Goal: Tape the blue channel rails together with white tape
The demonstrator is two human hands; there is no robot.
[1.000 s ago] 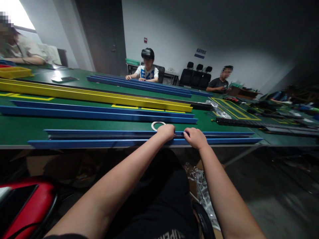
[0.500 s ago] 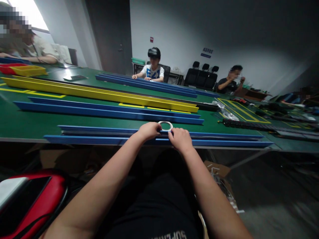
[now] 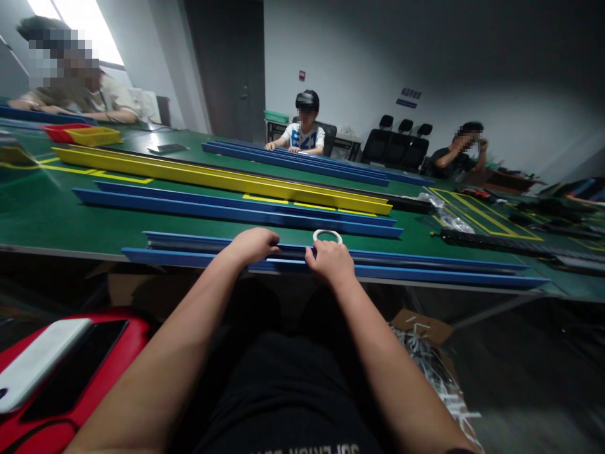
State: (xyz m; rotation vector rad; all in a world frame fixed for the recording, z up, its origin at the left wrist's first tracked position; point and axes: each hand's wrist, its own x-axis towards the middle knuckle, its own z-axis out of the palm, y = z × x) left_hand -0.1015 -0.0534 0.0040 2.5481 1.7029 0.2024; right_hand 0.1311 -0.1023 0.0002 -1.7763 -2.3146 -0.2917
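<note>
A long blue channel-shaped rail (image 3: 435,275) lies along the near edge of the table, and both my hands are over it. My right hand (image 3: 331,260) is closed at a white ring that looks like a roll of tape (image 3: 326,231), which shows just beyond the fingers. To its left, my left hand (image 3: 253,244) rests at the rail with its fingers pinched together. Whatever is between those fingers is too small to make out. A strip inside the rail looks paler than its walls.
Beyond lie another blue rail (image 3: 227,215) and a yellow rail (image 3: 222,181) on the green table (image 3: 51,221). Several people sit around it. A red seat (image 3: 28,372) with a phone (image 3: 75,369) stands at my left; a cardboard box of white scraps (image 3: 437,372) is below right.
My left hand has moved left along the rail, away from the tape roll, and the gap between my hands has widened. The roll stays at my right hand. The whole view has shifted slightly.
</note>
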